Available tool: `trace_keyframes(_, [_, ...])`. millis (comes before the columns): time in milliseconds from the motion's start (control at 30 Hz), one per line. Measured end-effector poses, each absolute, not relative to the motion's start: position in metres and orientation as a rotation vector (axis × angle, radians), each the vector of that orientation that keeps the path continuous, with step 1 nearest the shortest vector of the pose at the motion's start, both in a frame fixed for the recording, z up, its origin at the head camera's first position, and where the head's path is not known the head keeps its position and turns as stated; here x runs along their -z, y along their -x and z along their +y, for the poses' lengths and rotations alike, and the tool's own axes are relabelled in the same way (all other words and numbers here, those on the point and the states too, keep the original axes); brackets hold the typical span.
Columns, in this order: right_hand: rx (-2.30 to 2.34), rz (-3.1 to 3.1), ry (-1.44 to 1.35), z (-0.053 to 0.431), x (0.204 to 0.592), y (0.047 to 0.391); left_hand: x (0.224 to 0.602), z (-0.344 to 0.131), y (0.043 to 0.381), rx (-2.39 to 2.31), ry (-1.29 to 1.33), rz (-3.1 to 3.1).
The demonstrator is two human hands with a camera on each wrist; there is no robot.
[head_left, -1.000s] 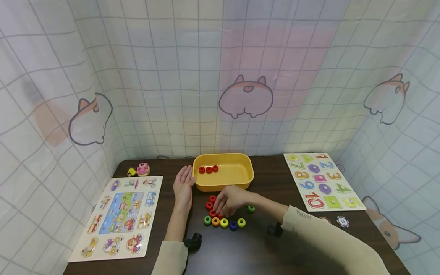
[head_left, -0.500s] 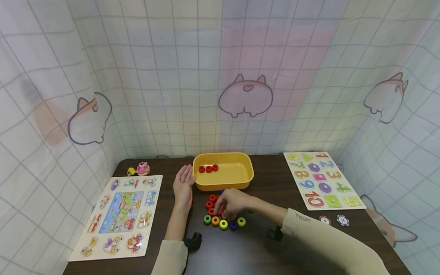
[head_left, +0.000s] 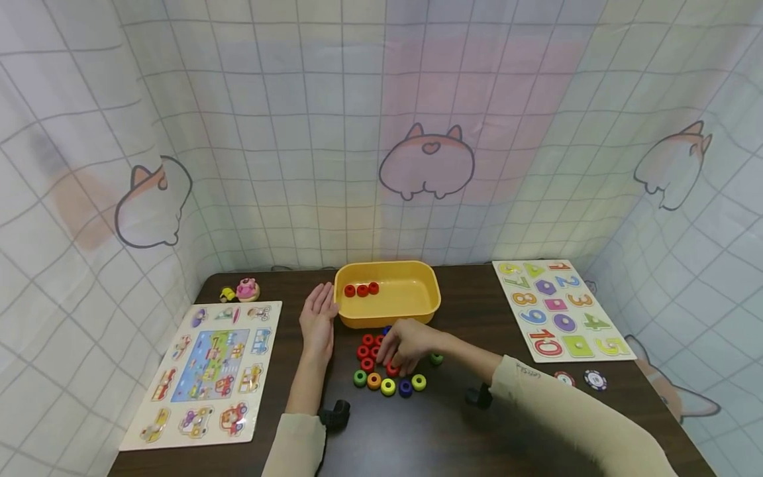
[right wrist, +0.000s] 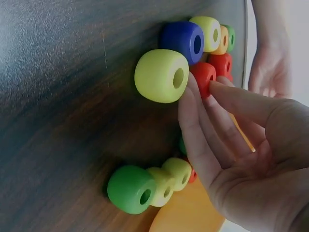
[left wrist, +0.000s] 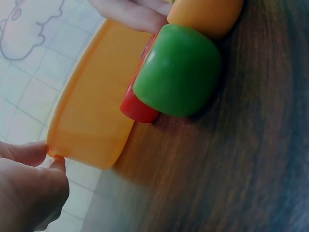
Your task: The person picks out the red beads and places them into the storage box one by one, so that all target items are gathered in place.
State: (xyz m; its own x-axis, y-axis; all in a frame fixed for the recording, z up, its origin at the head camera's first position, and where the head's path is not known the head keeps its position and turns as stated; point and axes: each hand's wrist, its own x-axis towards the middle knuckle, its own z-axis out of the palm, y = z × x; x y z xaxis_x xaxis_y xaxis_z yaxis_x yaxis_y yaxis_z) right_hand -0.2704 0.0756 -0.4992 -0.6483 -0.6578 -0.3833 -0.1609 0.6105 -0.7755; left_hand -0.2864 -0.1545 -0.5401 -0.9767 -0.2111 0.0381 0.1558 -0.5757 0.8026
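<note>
My right hand [head_left: 408, 344] pinches a red bead [right wrist: 203, 77] between thumb and fingers, low over the table. Several red beads [head_left: 363, 352] cluster at its left. Just in front lies a row with a green bead [head_left: 360, 378], an orange bead [head_left: 373, 381], yellow beads [head_left: 388, 387] and a blue bead [head_left: 406, 388]. At the left side of a yellow tray [head_left: 387, 321], my left hand [head_left: 318, 321] has its fingers stretched out, and its thumb touches the rim. Several red beads [head_left: 362, 290] sit inside the tray. My right hand covers part of the loose beads.
A vehicle picture puzzle [head_left: 271, 351] lies at the left, with small toys [head_left: 248, 290] behind it. To the right are a number puzzle board [head_left: 539, 318] and poker chips [head_left: 595, 379]. A green bead [head_left: 437, 359] lies beneath the right forearm. A curtain [head_left: 286, 165] hangs behind the table.
My right hand has shifted slightly to the right among the beads, exposing more of the red ones on its left. The left hand stays at the tray.
</note>
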Motion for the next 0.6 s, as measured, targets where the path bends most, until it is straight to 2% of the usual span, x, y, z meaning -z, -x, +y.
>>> trace_keyframes(267, [1.045, 2.074, 0.634, 0.073, 0.476, 0.283, 0.542, -0.154, 0.290, 2.584, -0.104, -1.342])
trace_keyframes(600, [1.158, 2.061, 0.567, 0.075, 0.441, 0.335, 0.542, -0.154, 0.287, 2.630, -0.117, -1.302])
